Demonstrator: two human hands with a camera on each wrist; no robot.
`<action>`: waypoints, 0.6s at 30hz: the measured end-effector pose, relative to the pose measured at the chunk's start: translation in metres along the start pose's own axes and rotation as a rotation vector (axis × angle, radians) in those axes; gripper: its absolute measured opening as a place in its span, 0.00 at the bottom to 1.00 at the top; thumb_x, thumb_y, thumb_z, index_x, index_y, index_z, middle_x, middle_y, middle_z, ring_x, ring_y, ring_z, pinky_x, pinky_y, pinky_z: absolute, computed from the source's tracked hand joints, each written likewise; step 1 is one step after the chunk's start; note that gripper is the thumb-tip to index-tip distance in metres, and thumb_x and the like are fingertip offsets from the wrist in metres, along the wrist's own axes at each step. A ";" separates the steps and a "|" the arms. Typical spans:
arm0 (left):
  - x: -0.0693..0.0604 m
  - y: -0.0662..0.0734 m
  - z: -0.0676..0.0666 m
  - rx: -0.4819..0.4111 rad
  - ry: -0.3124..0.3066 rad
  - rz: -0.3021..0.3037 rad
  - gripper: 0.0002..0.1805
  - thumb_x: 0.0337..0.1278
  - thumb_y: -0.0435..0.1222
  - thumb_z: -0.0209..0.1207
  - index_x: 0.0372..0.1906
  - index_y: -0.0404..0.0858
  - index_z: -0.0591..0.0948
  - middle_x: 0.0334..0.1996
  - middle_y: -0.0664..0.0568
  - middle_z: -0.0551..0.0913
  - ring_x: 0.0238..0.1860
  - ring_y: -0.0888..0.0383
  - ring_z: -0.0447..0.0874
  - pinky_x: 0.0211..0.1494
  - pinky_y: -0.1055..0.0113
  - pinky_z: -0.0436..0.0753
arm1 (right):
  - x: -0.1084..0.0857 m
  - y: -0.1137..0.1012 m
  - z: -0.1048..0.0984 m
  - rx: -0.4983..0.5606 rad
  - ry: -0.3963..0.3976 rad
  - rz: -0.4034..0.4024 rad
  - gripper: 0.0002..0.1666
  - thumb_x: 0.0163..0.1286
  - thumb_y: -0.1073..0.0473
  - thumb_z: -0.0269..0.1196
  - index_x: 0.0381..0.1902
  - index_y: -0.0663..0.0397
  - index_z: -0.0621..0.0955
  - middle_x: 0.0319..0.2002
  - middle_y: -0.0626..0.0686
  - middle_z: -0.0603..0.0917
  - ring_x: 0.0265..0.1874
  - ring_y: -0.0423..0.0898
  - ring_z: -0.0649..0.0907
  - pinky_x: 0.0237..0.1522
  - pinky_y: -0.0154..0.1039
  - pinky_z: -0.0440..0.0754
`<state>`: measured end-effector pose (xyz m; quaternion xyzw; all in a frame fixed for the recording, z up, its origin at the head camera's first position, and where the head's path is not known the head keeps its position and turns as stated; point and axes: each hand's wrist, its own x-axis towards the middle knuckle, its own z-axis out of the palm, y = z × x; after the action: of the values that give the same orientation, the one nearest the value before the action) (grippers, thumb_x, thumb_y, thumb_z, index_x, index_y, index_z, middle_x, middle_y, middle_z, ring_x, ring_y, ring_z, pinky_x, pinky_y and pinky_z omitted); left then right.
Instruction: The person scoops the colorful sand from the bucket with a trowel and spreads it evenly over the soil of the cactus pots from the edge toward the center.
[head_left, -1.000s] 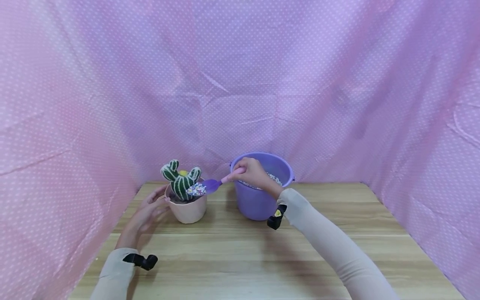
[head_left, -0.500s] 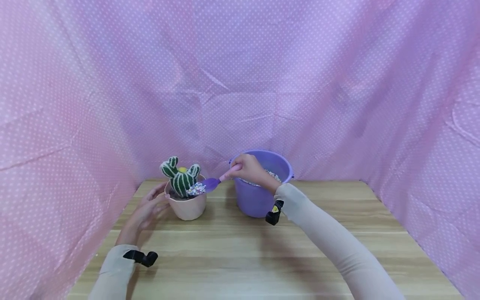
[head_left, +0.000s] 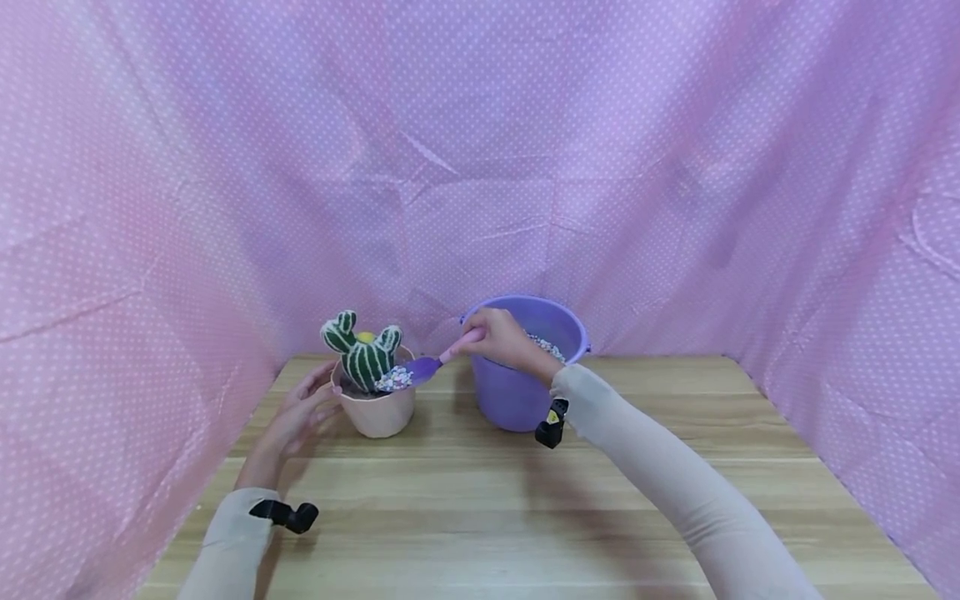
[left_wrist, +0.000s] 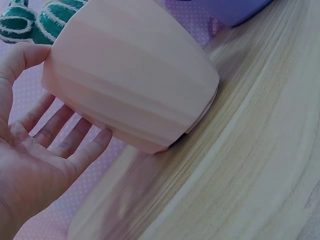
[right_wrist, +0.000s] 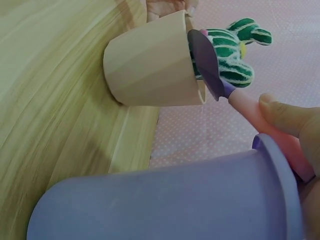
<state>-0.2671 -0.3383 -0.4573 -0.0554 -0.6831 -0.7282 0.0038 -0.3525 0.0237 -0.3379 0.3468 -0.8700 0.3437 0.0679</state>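
In the head view, a green knitted cactus [head_left: 367, 364] with white stripes stands in a pale pink pot [head_left: 378, 416] at the table's left. My left hand [head_left: 297, 414] holds the pot from its left side; the left wrist view shows the thumb at the rim and the fingers [left_wrist: 55, 127] along the wall. With my right hand [head_left: 506, 340] I grip the pink handle [head_left: 462, 343] of a purple scoop [head_left: 425, 370]. Small multicoloured bits [head_left: 394, 379] lie on its blade, over the pot's opening beside the cactus. The right wrist view shows the blade's underside [right_wrist: 206, 62].
A purple bucket [head_left: 507, 400] with more small bits [head_left: 546, 345] inside stands to the right of the pot, below my right hand. A pink dotted cloth [head_left: 480, 208] surrounds the wooden table [head_left: 465, 517] at the back and both sides.
My right hand has shifted slightly left, with the loaded scoop remaining over the pot. The left hand keeps its place on the pot. The head view has shifted slightly.
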 end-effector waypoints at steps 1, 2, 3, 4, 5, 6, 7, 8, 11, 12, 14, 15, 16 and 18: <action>-0.001 -0.001 0.000 0.003 0.001 -0.003 0.38 0.75 0.31 0.52 0.81 0.32 0.48 0.64 0.61 0.66 0.54 0.75 0.79 0.58 0.72 0.85 | -0.001 0.001 0.001 0.000 -0.002 -0.003 0.14 0.58 0.51 0.78 0.34 0.55 0.89 0.35 0.51 0.89 0.38 0.44 0.83 0.45 0.37 0.84; -0.001 -0.001 0.000 0.008 0.002 -0.006 0.39 0.75 0.31 0.53 0.81 0.33 0.48 0.65 0.60 0.65 0.54 0.75 0.79 0.58 0.72 0.85 | -0.001 0.001 0.001 -0.003 -0.003 -0.005 0.14 0.58 0.51 0.78 0.34 0.54 0.89 0.35 0.50 0.89 0.37 0.43 0.83 0.44 0.36 0.84; -0.001 -0.002 0.000 0.015 0.003 -0.009 0.39 0.75 0.32 0.53 0.81 0.33 0.47 0.66 0.58 0.65 0.54 0.75 0.78 0.58 0.72 0.85 | -0.002 0.002 0.002 -0.003 -0.003 -0.007 0.14 0.58 0.50 0.78 0.34 0.54 0.89 0.35 0.50 0.89 0.37 0.42 0.83 0.44 0.35 0.84; -0.002 -0.002 0.000 0.021 0.005 -0.012 0.39 0.75 0.32 0.53 0.81 0.33 0.47 0.67 0.57 0.64 0.55 0.76 0.78 0.58 0.73 0.85 | -0.002 0.002 0.002 -0.006 -0.003 -0.009 0.14 0.58 0.50 0.78 0.34 0.53 0.89 0.34 0.49 0.89 0.36 0.42 0.83 0.43 0.35 0.84; -0.002 -0.002 0.000 0.026 0.009 -0.015 0.39 0.76 0.33 0.53 0.82 0.34 0.47 0.68 0.56 0.64 0.55 0.76 0.77 0.58 0.73 0.85 | -0.002 0.002 0.003 -0.011 -0.003 -0.011 0.14 0.58 0.50 0.78 0.34 0.53 0.89 0.34 0.49 0.88 0.36 0.42 0.83 0.43 0.35 0.84; -0.001 -0.002 0.000 0.029 0.014 -0.016 0.39 0.76 0.34 0.53 0.82 0.34 0.48 0.68 0.55 0.63 0.55 0.77 0.77 0.58 0.73 0.84 | -0.002 0.003 0.003 -0.018 -0.001 -0.014 0.14 0.58 0.50 0.78 0.34 0.53 0.89 0.34 0.48 0.88 0.36 0.42 0.82 0.43 0.35 0.83; -0.001 -0.002 0.001 0.032 0.017 -0.019 0.39 0.76 0.34 0.53 0.82 0.34 0.48 0.68 0.55 0.63 0.55 0.77 0.77 0.58 0.74 0.84 | -0.002 0.002 0.003 -0.020 -0.001 -0.015 0.14 0.58 0.50 0.78 0.33 0.52 0.89 0.34 0.48 0.88 0.36 0.42 0.83 0.43 0.35 0.83; 0.000 -0.002 0.001 0.034 0.019 -0.018 0.39 0.76 0.34 0.53 0.82 0.34 0.48 0.68 0.55 0.64 0.55 0.77 0.76 0.58 0.74 0.84 | -0.002 0.002 0.002 -0.022 0.000 -0.018 0.14 0.58 0.50 0.78 0.34 0.52 0.89 0.34 0.49 0.89 0.36 0.42 0.83 0.43 0.35 0.84; 0.001 -0.003 0.000 0.035 0.018 -0.008 0.39 0.76 0.35 0.54 0.82 0.35 0.48 0.65 0.59 0.66 0.56 0.76 0.76 0.58 0.74 0.84 | -0.001 0.002 0.002 -0.032 -0.003 -0.024 0.14 0.58 0.49 0.78 0.33 0.52 0.89 0.34 0.48 0.89 0.36 0.43 0.83 0.42 0.36 0.84; 0.001 -0.004 0.000 0.034 0.015 -0.004 0.39 0.75 0.36 0.54 0.81 0.35 0.49 0.63 0.61 0.67 0.56 0.76 0.76 0.58 0.74 0.84 | -0.001 0.002 0.003 -0.037 -0.004 -0.026 0.14 0.58 0.49 0.78 0.33 0.52 0.89 0.34 0.48 0.89 0.36 0.43 0.83 0.42 0.35 0.83; 0.002 -0.006 -0.001 0.022 0.012 0.010 0.39 0.75 0.35 0.55 0.81 0.35 0.50 0.61 0.64 0.68 0.56 0.75 0.76 0.58 0.73 0.85 | -0.001 0.003 0.004 -0.041 -0.010 -0.026 0.13 0.59 0.49 0.77 0.33 0.51 0.89 0.34 0.48 0.90 0.36 0.42 0.83 0.42 0.35 0.83; 0.002 -0.006 -0.002 0.022 0.007 0.014 0.39 0.74 0.36 0.55 0.81 0.35 0.50 0.60 0.65 0.68 0.56 0.75 0.76 0.58 0.73 0.85 | -0.001 0.003 0.004 -0.043 -0.013 -0.025 0.13 0.59 0.49 0.77 0.32 0.51 0.89 0.33 0.47 0.90 0.36 0.41 0.83 0.42 0.35 0.83; 0.002 -0.006 -0.002 0.023 0.002 0.018 0.39 0.74 0.36 0.55 0.81 0.35 0.50 0.60 0.65 0.69 0.56 0.75 0.76 0.58 0.73 0.85 | 0.000 0.003 0.004 -0.044 -0.017 -0.024 0.13 0.59 0.49 0.77 0.32 0.51 0.89 0.33 0.47 0.90 0.35 0.41 0.83 0.42 0.34 0.83; 0.001 -0.006 -0.003 0.018 0.004 0.016 0.39 0.74 0.35 0.56 0.81 0.35 0.50 0.60 0.66 0.69 0.56 0.75 0.77 0.58 0.73 0.85 | 0.000 0.002 0.003 -0.048 -0.021 -0.030 0.12 0.59 0.50 0.77 0.31 0.51 0.89 0.32 0.47 0.90 0.34 0.41 0.83 0.42 0.34 0.83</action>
<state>-0.2691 -0.3405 -0.4628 -0.0592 -0.6893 -0.7219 0.0115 -0.3537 0.0227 -0.3418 0.3616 -0.8735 0.3178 0.0721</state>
